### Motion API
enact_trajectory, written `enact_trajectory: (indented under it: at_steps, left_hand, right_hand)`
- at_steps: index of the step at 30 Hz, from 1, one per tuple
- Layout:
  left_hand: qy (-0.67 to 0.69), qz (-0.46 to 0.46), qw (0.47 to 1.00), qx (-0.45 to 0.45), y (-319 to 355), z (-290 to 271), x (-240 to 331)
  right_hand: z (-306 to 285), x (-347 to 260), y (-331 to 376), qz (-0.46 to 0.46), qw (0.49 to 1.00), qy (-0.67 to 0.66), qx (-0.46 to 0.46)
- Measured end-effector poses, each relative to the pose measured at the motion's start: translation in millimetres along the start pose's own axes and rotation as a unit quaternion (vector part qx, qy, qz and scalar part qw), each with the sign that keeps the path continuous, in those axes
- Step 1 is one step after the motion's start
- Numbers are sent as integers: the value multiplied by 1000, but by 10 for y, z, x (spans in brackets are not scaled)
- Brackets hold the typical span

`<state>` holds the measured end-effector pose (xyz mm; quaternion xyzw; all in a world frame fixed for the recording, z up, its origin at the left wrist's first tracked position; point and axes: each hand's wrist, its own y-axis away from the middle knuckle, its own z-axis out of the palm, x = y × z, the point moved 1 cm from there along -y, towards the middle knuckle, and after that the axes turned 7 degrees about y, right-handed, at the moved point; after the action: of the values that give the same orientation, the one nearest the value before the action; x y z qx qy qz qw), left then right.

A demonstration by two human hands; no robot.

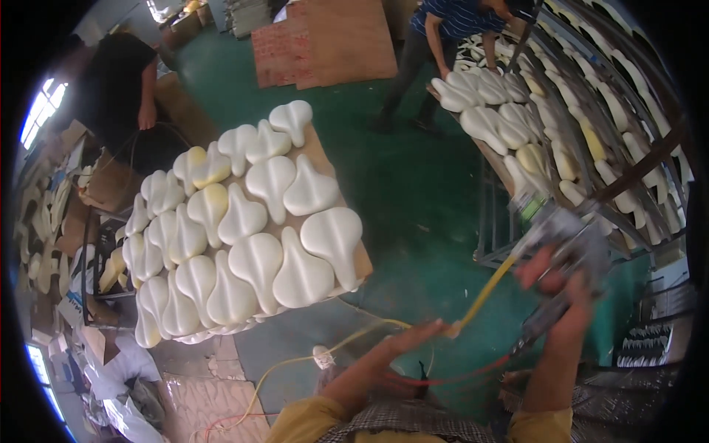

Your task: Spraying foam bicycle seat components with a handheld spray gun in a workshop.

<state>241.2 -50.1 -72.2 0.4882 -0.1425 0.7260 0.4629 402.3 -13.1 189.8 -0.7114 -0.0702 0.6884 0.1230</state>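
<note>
My right hand (550,277) is wrapped round a grey metal spray gun (565,236), blurred by motion, held up on the right. A yellow hose (489,294) runs from the gun's front down to my left hand (425,336), whose fingers close on it; part of the grip is hidden. A thin red hose (458,378) leads to the lower end of the gun's handle. To the left, white saddle-shaped foam pads (306,269) lie in rows on a brown board (358,255), some of them yellowed. Neither hand touches the pads.
At the right stands a metal rack (487,214) carrying more saddle-shaped pads (491,129). A person in a striped shirt (465,22) bends over its far end. Another person in dark clothes (118,81) stands at the far left. Brown sheets (347,44) lean at the back. The hose trails across the floor.
</note>
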Motion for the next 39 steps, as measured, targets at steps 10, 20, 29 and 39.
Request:
enact_trajectory:
  at_steps: [10,20,29,39]
  left_hand:
    - [-385,-210,848,297,2940,-417,-1285]
    - [-217,-174,902,329,2670,348,2]
    - [-109,-90,953,269,3064,175,-133]
    - [-188,-84,949,239,3399,-100,-83]
  right_hand:
    - [-18,-91,-498,91,995,37,21]
    - [1014,374,-486,78,953,140,-255]
    - [1156,86,-301,83,948,143,-272]
    - [1425,-102,-4,100,949,179,-237]
